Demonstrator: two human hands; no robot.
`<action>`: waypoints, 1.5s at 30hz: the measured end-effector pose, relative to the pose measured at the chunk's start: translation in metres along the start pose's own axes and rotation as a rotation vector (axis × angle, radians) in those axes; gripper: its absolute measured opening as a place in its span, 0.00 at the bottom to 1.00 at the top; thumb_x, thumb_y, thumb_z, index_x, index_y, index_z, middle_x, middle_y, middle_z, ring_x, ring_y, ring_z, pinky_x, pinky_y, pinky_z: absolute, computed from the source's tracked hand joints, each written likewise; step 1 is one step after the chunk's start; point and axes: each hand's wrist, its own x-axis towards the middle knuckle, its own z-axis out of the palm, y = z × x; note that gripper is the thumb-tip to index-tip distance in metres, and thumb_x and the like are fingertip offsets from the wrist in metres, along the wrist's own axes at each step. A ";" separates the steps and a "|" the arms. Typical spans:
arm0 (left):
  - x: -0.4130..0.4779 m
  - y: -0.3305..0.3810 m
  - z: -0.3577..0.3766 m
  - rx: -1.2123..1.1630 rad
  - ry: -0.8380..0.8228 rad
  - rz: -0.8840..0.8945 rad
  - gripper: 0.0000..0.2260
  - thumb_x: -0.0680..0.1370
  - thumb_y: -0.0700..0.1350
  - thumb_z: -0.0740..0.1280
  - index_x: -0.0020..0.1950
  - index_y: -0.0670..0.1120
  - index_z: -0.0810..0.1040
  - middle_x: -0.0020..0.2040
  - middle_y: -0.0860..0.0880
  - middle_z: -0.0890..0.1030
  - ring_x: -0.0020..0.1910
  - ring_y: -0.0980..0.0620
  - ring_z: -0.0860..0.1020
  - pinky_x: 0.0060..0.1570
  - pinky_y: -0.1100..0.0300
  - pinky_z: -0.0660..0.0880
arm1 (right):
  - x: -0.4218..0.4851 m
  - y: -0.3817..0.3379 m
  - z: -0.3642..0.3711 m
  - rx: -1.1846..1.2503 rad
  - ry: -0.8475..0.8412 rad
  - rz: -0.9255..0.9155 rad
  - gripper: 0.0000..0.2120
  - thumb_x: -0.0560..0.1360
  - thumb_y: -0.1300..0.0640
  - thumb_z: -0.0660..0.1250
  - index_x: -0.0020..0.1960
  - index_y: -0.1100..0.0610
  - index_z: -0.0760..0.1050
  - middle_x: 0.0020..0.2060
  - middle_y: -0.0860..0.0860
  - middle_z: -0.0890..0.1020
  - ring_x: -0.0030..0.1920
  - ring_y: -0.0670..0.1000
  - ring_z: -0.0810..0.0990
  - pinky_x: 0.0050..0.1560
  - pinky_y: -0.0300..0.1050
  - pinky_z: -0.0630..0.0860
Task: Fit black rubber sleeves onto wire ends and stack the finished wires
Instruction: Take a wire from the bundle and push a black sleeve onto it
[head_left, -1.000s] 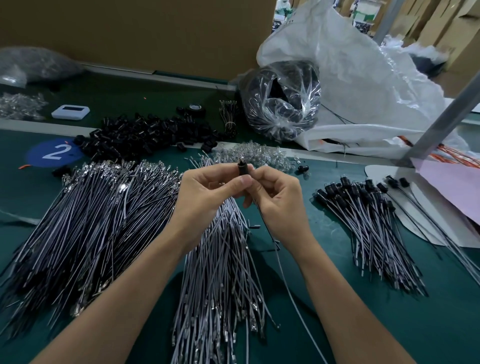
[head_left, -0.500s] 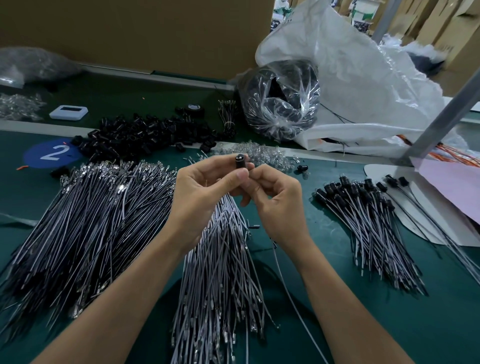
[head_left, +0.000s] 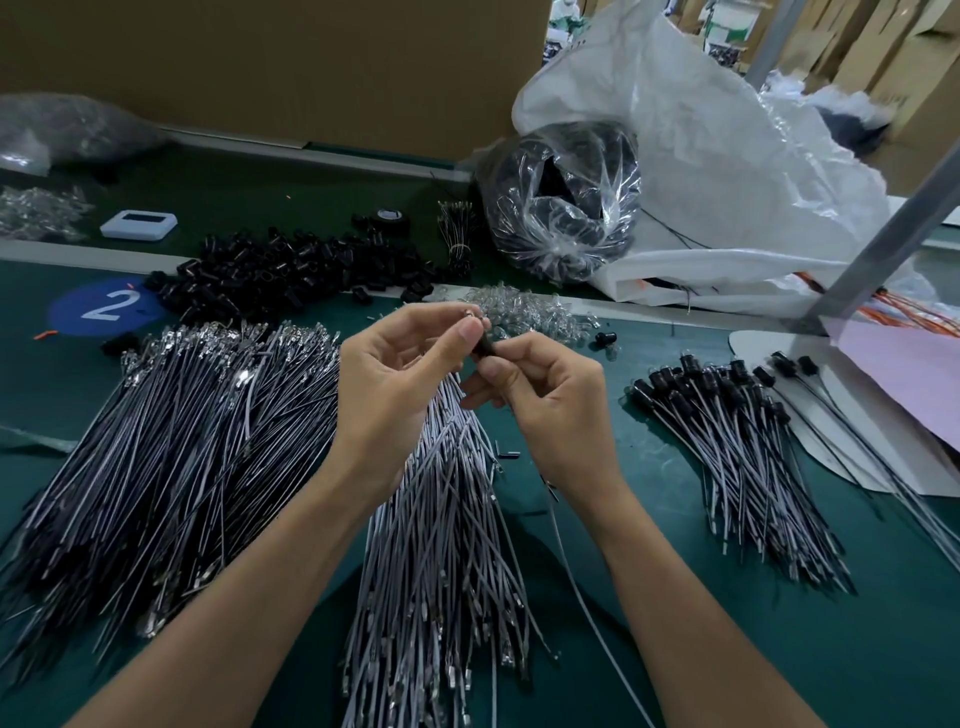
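— Where is this one?

— We hold the black rubber sleeve (head_left: 485, 347) above the middle bundle of bare wires (head_left: 447, 519). Our right hand (head_left: 545, 395) pinches it between thumb and forefinger. Our left hand (head_left: 395, 374) pinches what looks like the wire's tip just above it. The wire (head_left: 570, 581) trails from under the right hand across the worktop (head_left: 675, 649).

— How do we seat it well?

— We judge it best to hold sleeve and wire in line and draw the tip straight through rather than bend it. We stop once the sleeve sits like those on the finished stack (head_left: 727, 441) to our right.

— What can't we see?

— Our fingers cover the terminal, so we cannot tell how far on the sleeve is. The wire's far end runs off the bottom edge.
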 end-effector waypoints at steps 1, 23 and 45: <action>0.001 0.000 -0.001 -0.014 0.016 -0.001 0.07 0.70 0.46 0.74 0.46 0.46 0.85 0.43 0.49 0.86 0.44 0.53 0.83 0.45 0.64 0.77 | 0.000 0.001 0.000 -0.010 -0.005 0.000 0.02 0.76 0.66 0.68 0.47 0.60 0.79 0.36 0.55 0.85 0.34 0.52 0.85 0.39 0.41 0.81; 0.005 0.002 -0.009 -0.107 0.055 -0.134 0.08 0.62 0.48 0.77 0.38 0.49 0.87 0.42 0.49 0.86 0.45 0.53 0.83 0.44 0.63 0.79 | 0.002 0.001 -0.008 -0.116 0.016 0.037 0.03 0.73 0.65 0.73 0.43 0.59 0.82 0.36 0.54 0.85 0.35 0.52 0.85 0.41 0.44 0.82; 0.005 -0.002 -0.006 -0.163 0.102 -0.196 0.04 0.66 0.42 0.74 0.39 0.44 0.86 0.41 0.45 0.86 0.41 0.51 0.84 0.43 0.61 0.81 | -0.001 0.002 -0.001 -0.254 0.068 -0.039 0.05 0.72 0.66 0.73 0.40 0.58 0.81 0.32 0.53 0.84 0.33 0.53 0.83 0.37 0.53 0.80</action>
